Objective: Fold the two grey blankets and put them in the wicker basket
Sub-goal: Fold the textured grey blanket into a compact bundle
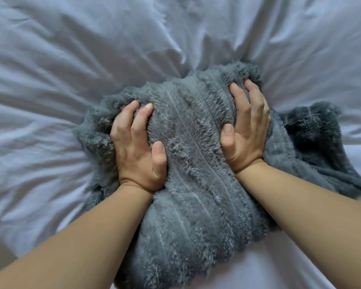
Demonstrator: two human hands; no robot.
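Hands: left hand (138, 147) and right hand (245, 130) curled, gripping folded grey blanket (196, 195), centre frame.
Technique: squeeze evenly; lift level off bed (50, 80).

No readable text, label, brand, number or sign; none on the grey blanket (196, 174), none on the white sheet (71, 59).
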